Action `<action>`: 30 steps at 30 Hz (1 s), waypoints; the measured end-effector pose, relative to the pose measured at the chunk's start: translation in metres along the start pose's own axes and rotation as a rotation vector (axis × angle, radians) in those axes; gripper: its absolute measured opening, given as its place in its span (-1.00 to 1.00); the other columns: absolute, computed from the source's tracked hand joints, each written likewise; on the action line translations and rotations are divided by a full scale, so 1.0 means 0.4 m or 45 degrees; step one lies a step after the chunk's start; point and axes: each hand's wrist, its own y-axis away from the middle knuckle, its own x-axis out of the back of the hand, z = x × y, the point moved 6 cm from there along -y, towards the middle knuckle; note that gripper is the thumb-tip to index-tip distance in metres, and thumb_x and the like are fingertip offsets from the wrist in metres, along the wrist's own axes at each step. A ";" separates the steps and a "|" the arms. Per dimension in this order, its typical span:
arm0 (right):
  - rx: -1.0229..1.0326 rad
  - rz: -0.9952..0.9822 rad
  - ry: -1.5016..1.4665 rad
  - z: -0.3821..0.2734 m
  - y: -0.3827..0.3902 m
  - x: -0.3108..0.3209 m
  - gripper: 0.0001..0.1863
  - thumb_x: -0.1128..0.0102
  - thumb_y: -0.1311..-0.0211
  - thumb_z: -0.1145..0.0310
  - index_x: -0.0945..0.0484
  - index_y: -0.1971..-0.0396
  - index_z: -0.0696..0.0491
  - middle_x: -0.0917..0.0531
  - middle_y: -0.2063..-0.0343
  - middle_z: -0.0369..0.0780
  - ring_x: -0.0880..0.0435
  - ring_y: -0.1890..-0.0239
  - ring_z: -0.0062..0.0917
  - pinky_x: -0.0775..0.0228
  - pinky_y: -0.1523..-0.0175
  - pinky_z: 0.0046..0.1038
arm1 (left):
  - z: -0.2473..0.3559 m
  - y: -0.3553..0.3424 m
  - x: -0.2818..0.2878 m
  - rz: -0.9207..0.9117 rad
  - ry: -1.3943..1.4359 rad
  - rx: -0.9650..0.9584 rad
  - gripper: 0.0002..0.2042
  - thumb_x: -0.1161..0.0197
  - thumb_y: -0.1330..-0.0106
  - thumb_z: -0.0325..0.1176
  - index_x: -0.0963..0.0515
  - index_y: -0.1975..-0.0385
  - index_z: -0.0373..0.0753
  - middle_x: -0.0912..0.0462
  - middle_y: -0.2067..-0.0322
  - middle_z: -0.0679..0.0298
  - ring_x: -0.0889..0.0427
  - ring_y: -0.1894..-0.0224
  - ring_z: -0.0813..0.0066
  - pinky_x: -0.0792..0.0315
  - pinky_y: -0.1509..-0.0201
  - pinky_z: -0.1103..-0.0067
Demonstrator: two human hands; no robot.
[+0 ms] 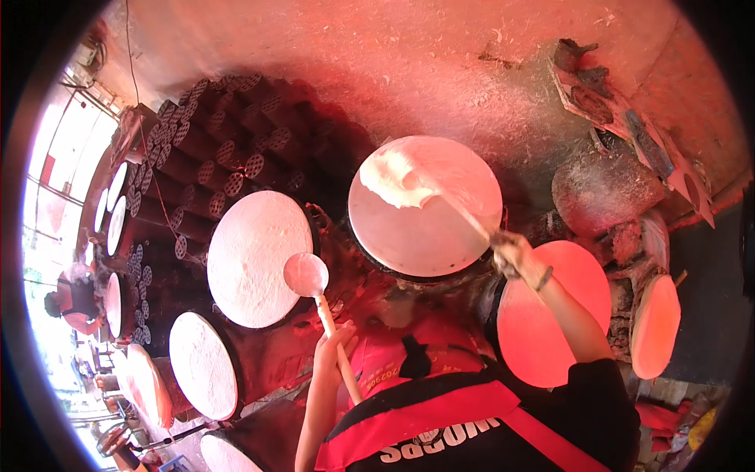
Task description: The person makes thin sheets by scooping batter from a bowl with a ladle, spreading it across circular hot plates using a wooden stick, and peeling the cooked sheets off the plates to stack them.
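Note:
My left hand is closed around the wooden handle of a ladle. The ladle's round, whitish bowl hangs over the right edge of a round griddle coated with a pale layer. Ahead, my right hand grips a long pale stick that slants over another round griddle. Its far end meets a thick white mass of batter on the griddle's far left part; the shape of that end is hidden in the batter. A thinner film covers the rest of this griddle.
Stacked dark cylindrical briquettes with holes fill the far left. More round griddles stand near right, far right and near left. A dusty rounded lump sits at right below a cluttered board. Another person is at far left.

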 end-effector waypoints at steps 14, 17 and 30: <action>0.159 -0.427 0.247 -0.079 -0.181 0.124 -0.68 -0.13 -0.24 0.20 -0.51 0.00 -0.14 -0.34 0.81 -0.43 -0.14 0.86 -0.79 0.11 0.81 -0.62 | -0.103 0.156 -0.056 0.236 0.004 0.006 -0.77 -0.15 -0.18 -0.51 -0.41 0.16 -0.37 -0.51 0.07 0.16 -0.55 0.07 0.41 -0.44 -0.10 0.48; 0.093 -0.378 0.226 -0.133 -0.168 0.024 -0.69 -0.14 -0.23 0.17 -0.52 0.04 -0.13 -0.33 0.81 -0.44 -0.14 0.87 -0.79 0.11 0.81 -0.62 | -0.123 0.162 -0.046 0.236 0.005 0.009 -0.78 -0.15 -0.18 -0.51 -0.40 0.19 -0.36 -0.50 0.06 0.15 -0.55 0.06 0.40 -0.43 -0.10 0.48; 0.123 0.066 -0.261 0.116 0.106 0.007 -0.62 -0.14 -0.23 0.15 -0.47 -0.06 -0.20 -0.25 0.82 -0.49 -0.09 0.87 -0.78 0.13 0.78 -0.62 | -0.065 0.138 -0.100 -0.078 -0.200 0.208 -0.87 -0.14 -0.22 -0.53 -0.44 0.24 -0.33 -0.41 -0.04 0.12 -0.50 0.01 0.44 -0.41 -0.12 0.53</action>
